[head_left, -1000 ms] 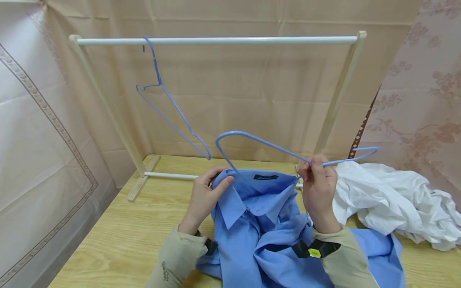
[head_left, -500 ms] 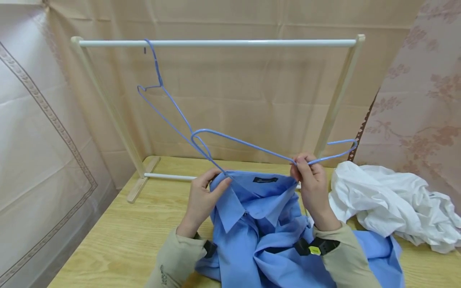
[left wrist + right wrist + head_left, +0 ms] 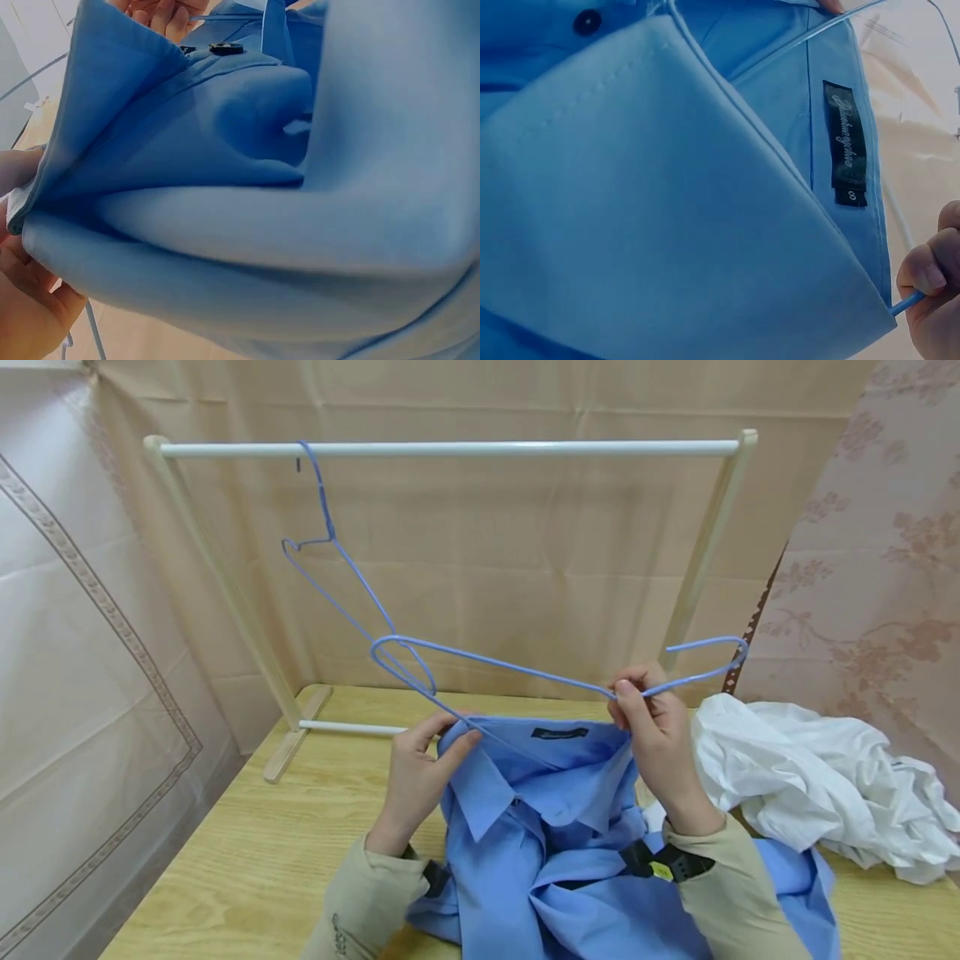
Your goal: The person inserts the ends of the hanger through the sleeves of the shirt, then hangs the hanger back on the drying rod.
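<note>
A blue collared shirt (image 3: 491,885) lies bunched on the table, its collar raised and spread. My left hand (image 3: 420,781) pinches the collar's left side between thumb and fingers; in the left wrist view the collar flap (image 3: 112,60) rises from that grip. My right hand (image 3: 660,752) grips a blue wire hanger (image 3: 525,671) at the neck beneath its hook. One rounded shoulder of the hanger sticks out left above the collar, and its lower wire runs down into the neck opening. A black label (image 3: 845,142) shows inside the collar; the hanger's other shoulder is hidden by the shirt.
Behind stands a clothes rack with a white rail (image 3: 525,448) and wooden legs. A second blue hanger (image 3: 324,502) hangs from the rail's left part. Crumpled white cloth (image 3: 817,777) lies at right on the wooden table (image 3: 247,860). Fabric drapes surround it.
The hanger has slid left, its free shoulder now reaching well past the collar. My right hand moved left with it, then slightly right. My left hand has stayed almost still on the collar.
</note>
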A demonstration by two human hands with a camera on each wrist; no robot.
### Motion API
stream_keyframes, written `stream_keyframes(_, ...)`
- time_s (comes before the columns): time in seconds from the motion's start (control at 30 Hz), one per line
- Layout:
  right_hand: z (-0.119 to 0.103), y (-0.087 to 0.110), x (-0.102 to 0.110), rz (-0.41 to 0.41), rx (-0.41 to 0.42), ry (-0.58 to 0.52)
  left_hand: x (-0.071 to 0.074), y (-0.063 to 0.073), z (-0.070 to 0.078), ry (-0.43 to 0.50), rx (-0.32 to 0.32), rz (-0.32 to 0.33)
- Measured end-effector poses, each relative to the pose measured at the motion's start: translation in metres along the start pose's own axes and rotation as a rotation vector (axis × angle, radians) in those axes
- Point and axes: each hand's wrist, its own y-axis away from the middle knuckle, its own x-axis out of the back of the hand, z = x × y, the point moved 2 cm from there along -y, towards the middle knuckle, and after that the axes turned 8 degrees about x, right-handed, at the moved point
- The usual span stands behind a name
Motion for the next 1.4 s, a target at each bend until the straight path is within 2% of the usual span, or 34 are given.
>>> stream_keyframes(0.13, -0.003, -0.003, 0.0, -0.04, 0.03, 0.035, 0.002, 0.0, 0.001, -0.004, -0.025, 0.01)
stream_keyframes(0.37, -0.008, -0.008, 0.001, -0.098, 0.057, 0.221, 0.005, -0.001, 0.005, 0.022, -0.016, 0.021)
stream_keyframes(0.57, -0.008, -0.006, 0.005, -0.117, 0.003, 0.332, 0.006, 0.0, 0.007, 0.029, -0.019, 0.009)
stream_keyframes(0.7, -0.009, -0.005, 0.007, -0.125, -0.054, 0.367, 0.007, 0.001, 0.008, 0.033, -0.012, -0.003)
stream_keyframes(0.8, -0.009, -0.004, 0.01, -0.121, -0.089, 0.341, 0.009, 0.0, 0.009, 0.04, 0.012, 0.007)
stream_keyframes(0.93, -0.006, -0.003, 0.015, -0.116, -0.132, 0.248, 0.012, -0.001, 0.011, 0.064, 0.055, 0.043)
stream_keyframes(1.03, -0.001, -0.003, 0.018, -0.114, -0.164, 0.15, 0.013, -0.002, 0.013, 0.078, 0.077, 0.046)
stream_keyframes(1.13, 0.002, -0.001, 0.02, -0.106, -0.17, 0.026, 0.013, -0.002, 0.014, 0.093, 0.092, 0.021)
stream_keyframes(1.27, 0.002, 0.0, 0.022, -0.066, -0.112, -0.095, 0.014, -0.001, 0.014, 0.135, 0.097, -0.059)
stream_keyframes(1.33, 0.0, -0.001, 0.024, -0.018, -0.078, -0.104, 0.016, -0.002, 0.014, 0.143, 0.092, -0.128)
stream_keyframes(1.4, -0.004, -0.002, 0.026, 0.05, -0.063, -0.068, 0.017, -0.002, 0.014, 0.134, 0.087, -0.203)
